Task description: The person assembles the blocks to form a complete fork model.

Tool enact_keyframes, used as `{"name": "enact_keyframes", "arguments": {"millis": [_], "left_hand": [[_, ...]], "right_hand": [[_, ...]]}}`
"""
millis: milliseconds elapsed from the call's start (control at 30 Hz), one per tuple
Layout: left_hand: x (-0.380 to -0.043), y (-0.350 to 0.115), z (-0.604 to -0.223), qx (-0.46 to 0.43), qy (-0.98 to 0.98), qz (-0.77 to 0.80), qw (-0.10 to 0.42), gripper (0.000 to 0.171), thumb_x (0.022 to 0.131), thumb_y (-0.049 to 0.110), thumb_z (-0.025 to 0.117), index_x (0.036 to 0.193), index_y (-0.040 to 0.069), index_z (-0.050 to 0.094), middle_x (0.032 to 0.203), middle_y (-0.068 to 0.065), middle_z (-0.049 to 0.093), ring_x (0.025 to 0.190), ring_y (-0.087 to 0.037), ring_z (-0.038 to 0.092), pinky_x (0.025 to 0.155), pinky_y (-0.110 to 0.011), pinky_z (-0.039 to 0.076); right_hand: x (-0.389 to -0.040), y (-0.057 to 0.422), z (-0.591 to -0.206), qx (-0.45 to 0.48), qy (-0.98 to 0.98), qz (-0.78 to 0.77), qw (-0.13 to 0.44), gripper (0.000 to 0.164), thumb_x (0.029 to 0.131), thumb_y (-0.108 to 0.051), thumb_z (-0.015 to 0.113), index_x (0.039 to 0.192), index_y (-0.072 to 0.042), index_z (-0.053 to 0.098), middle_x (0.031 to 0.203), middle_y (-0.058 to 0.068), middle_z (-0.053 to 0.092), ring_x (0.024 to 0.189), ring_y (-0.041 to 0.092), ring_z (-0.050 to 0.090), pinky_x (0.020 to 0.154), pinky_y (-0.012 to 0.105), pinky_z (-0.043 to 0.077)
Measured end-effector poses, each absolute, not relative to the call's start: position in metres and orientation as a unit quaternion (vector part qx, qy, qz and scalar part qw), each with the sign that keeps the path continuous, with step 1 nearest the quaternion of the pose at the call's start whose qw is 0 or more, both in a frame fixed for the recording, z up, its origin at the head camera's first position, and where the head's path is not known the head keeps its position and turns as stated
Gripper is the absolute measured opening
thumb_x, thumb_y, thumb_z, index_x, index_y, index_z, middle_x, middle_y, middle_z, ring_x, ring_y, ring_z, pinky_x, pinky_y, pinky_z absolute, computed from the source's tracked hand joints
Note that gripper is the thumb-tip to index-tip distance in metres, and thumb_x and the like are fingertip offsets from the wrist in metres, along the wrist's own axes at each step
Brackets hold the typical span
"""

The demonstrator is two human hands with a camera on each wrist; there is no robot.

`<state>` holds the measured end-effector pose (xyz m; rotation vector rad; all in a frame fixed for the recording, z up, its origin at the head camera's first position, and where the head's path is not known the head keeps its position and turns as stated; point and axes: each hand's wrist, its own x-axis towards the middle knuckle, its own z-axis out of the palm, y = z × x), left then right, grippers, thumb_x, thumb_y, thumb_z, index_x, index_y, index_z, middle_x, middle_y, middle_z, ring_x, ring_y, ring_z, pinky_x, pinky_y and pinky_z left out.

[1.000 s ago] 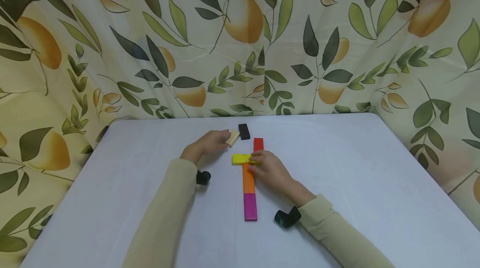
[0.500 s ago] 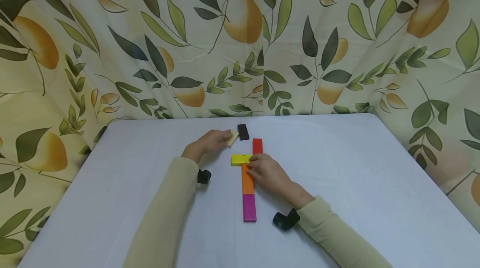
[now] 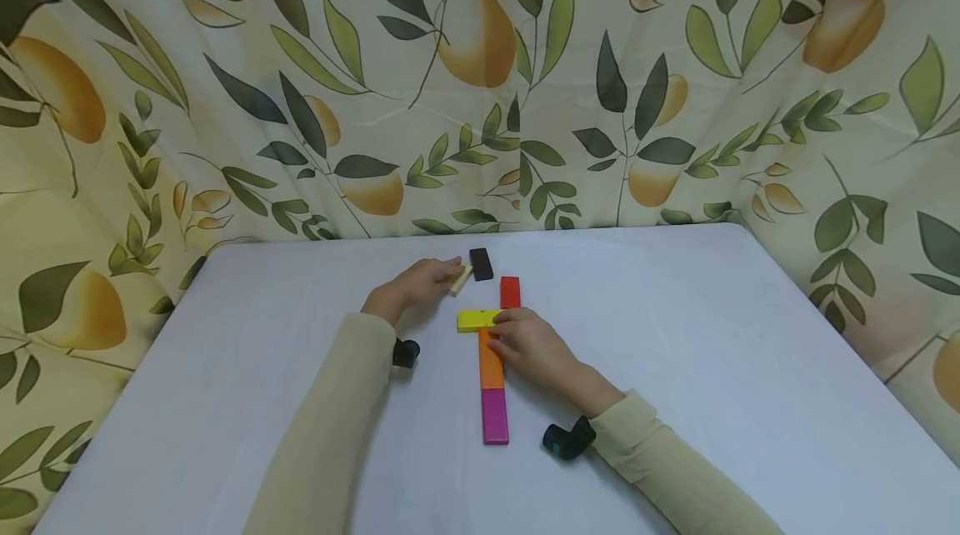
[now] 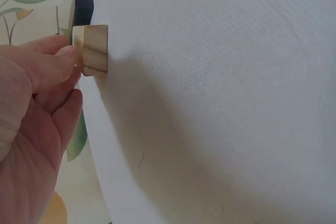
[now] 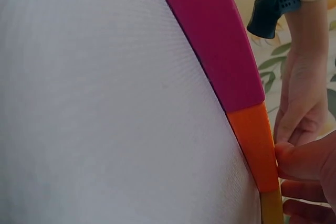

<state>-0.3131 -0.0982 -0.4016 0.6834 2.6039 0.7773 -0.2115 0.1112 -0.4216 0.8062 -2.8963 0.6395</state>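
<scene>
My left hand [image 3: 423, 283] pinches a plain wooden block [image 4: 95, 50] between thumb and fingers, at the far side of the table. Just beyond it lies a black block [image 3: 482, 264]. My right hand [image 3: 536, 347] grips the right end of a yellow block [image 3: 472, 320], which lies crosswise; its thumb rests by the orange block [image 3: 491, 368]. That right end is hidden under the fingers. A magenta block [image 3: 495, 417] continues the line from the orange one toward me. A red block [image 3: 510, 292] stretches away behind the yellow one, its near end partly covered.
A white cloth covers the table [image 3: 660, 310]. Behind it hangs a curtain [image 3: 480, 143] printed with leaves and fruit. A small black device is strapped at each wrist, the right one [image 3: 568, 438] close to the cloth.
The plain wooden block has turned a little in my left hand, showing a narrower face. My right hand stays at the yellow block. The whole view has shifted slightly.
</scene>
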Motion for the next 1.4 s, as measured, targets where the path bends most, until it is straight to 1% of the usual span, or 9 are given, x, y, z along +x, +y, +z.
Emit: {"name": "enact_keyframes", "arguments": {"millis": [333,567,667,900,1100,1167,1267,1333,1400], "left_hand": [[-0.315,-0.097,-0.402,0.233,0.919,0.263,0.181,0.045,0.095,0.005,0.047,0.140,0.010,0.037,0.143,-0.007,0.035,0.122,-0.023,0.041,0.104,-0.037,0.028],[-0.314,-0.096,-0.400,0.240,0.918,0.259,0.179,0.042,0.095,0.005,0.048,0.136,0.009,0.042,0.143,-0.005,0.034,0.122,-0.022,0.040,0.103,-0.035,0.029],[-0.314,-0.096,-0.400,0.243,0.919,0.254,0.176,0.041,0.095,0.007,0.048,0.136,0.008,0.042,0.142,-0.006,0.035,0.114,-0.021,0.044,0.100,-0.034,0.033],[-0.311,-0.092,-0.398,0.235,0.925,0.241,0.175,0.040,0.095,0.007,0.050,0.134,0.009,0.046,0.141,-0.007,0.038,0.104,-0.021,0.046,0.094,-0.033,0.036],[-0.309,-0.088,-0.398,0.227,0.933,0.221,0.170,0.040,0.094,0.009,0.051,0.134,0.009,0.046,0.141,-0.005,0.038,0.110,-0.020,0.046,0.100,-0.034,0.034],[-0.308,-0.088,-0.397,0.221,0.933,0.224,0.172,0.040,0.094,0.009,0.052,0.133,0.009,0.047,0.137,-0.007,0.045,0.106,-0.021,0.047,0.097,-0.033,0.036],[-0.307,-0.087,-0.397,0.229,0.932,0.224,0.169,0.039,0.094,0.010,0.053,0.132,0.008,0.049,0.133,-0.008,0.049,0.096,-0.021,0.048,0.090,-0.032,0.039],[-0.306,-0.086,-0.397,0.236,0.932,0.221,0.165,0.038,0.094,0.010,0.053,0.131,0.007,0.049,0.132,-0.009,0.050,0.095,-0.020,0.048,0.089,-0.032,0.040],[-0.305,-0.085,-0.398,0.242,0.933,0.213,0.161,0.038,0.094,0.010,0.053,0.132,0.007,0.049,0.136,-0.009,0.046,0.097,-0.020,0.049,0.092,-0.032,0.040]], "right_hand": [[-0.213,0.111,-0.422,0.268,-0.939,0.210,0.037,0.023,0.082,-0.022,0.070,0.099,-0.006,0.072,0.103,0.006,0.063,0.099,0.019,0.054,0.087,0.031,0.047],[-0.214,0.111,-0.422,0.271,-0.939,0.208,0.039,0.023,0.082,-0.022,0.070,0.099,-0.007,0.072,0.103,0.005,0.063,0.099,0.018,0.054,0.087,0.031,0.047],[-0.214,0.111,-0.422,0.272,-0.938,0.211,0.043,0.023,0.082,-0.021,0.071,0.099,-0.006,0.072,0.103,0.005,0.063,0.098,0.018,0.054,0.087,0.030,0.046],[-0.214,0.111,-0.422,0.268,-0.939,0.211,0.038,0.023,0.082,-0.021,0.070,0.099,-0.007,0.073,0.103,0.005,0.063,0.099,0.018,0.054,0.088,0.030,0.046],[-0.213,0.111,-0.421,0.269,-0.938,0.213,0.041,0.022,0.082,-0.020,0.071,0.098,-0.006,0.073,0.102,0.005,0.063,0.098,0.018,0.054,0.087,0.030,0.047],[-0.214,0.111,-0.421,0.271,-0.938,0.212,0.042,0.022,0.082,-0.020,0.071,0.098,-0.006,0.073,0.102,0.006,0.063,0.098,0.018,0.054,0.087,0.031,0.047],[-0.213,0.111,-0.421,0.273,-0.938,0.210,0.041,0.021,0.082,-0.019,0.071,0.098,-0.006,0.073,0.102,0.006,0.063,0.098,0.019,0.054,0.088,0.031,0.046],[-0.213,0.110,-0.421,0.273,-0.938,0.209,0.041,0.022,0.082,-0.019,0.071,0.098,-0.005,0.073,0.102,0.006,0.063,0.099,0.020,0.054,0.088,0.032,0.046],[-0.213,0.110,-0.421,0.272,-0.939,0.207,0.040,0.021,0.082,-0.019,0.071,0.098,-0.005,0.073,0.102,0.006,0.063,0.099,0.020,0.054,0.088,0.032,0.046]]}}
